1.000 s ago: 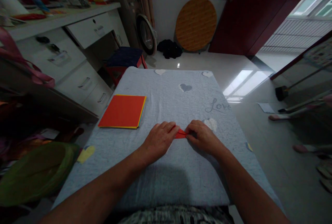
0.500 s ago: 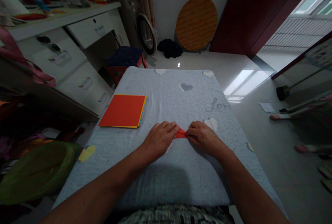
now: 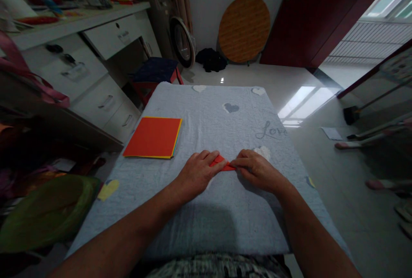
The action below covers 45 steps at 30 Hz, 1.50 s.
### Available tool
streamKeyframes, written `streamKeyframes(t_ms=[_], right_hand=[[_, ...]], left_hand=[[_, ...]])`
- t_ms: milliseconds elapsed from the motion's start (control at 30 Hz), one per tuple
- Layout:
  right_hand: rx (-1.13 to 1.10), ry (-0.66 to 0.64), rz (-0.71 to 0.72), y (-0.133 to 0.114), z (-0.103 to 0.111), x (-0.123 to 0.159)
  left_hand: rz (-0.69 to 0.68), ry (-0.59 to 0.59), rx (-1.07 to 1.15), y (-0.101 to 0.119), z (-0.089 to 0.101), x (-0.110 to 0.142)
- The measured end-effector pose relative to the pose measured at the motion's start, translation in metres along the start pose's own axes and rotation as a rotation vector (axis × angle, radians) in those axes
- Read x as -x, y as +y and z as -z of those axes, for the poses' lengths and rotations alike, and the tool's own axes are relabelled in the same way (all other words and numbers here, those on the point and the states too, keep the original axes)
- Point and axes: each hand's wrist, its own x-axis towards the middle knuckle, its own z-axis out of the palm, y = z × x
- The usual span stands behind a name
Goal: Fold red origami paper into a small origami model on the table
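A small folded piece of red paper (image 3: 222,164) lies on the grey-blue cloth-covered table (image 3: 209,218) between my two hands. My left hand (image 3: 196,173) rests on its left part with fingers curled and pressing down. My right hand (image 3: 255,170) pinches its right end with closed fingertips. Most of the paper is hidden under the fingers. A stack of square coloured sheets (image 3: 152,137), red on top with yellow edges, lies to the left, apart from both hands.
White drawers and a cluttered desk (image 3: 80,42) stand at the left, with a green bag (image 3: 45,213) low at the left edge. A stool (image 3: 154,74) and a round wooden board (image 3: 243,29) are beyond the table. Brooms (image 3: 370,110) lie at the right.
A little more of the red paper shows between the hands, its upper tip now raised near my left fingers. Both hands have barely shifted.
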Motion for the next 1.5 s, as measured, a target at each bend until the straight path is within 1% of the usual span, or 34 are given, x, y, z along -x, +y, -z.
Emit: streamKeyframes(t_ms=[233,533,800,967,1100,1200,1500], right_hand=[[0.024,-0.029,0.017,0.003,-0.004,0.001],[0.01,-0.093,-0.016,0.003,0.004,0.003],[0.0,-0.089,0.005,0.01,0.007,0.006],[-0.018,0.011,0.004,0.002,0.001,0.001],[0.04,-0.015,0.027,-0.006,-0.004,-0.003],[0.071,-0.033,0.028,-0.008,-0.004,-0.003],[-0.011,-0.081,0.024,0.0,0.003,0.003]], left_hand=[[0.0,-0.019,-0.015,0.0,0.002,-0.001],[-0.005,0.01,-0.022,-0.003,-0.001,0.003],[-0.005,-0.015,-0.016,-0.005,-0.001,0.003],[-0.003,-0.029,-0.042,-0.004,0.0,0.002],[-0.002,-0.024,-0.035,-0.003,0.001,0.002],[-0.005,-0.012,-0.011,-0.003,0.001,0.002],[0.002,-0.008,-0.02,-0.005,-0.002,0.004]])
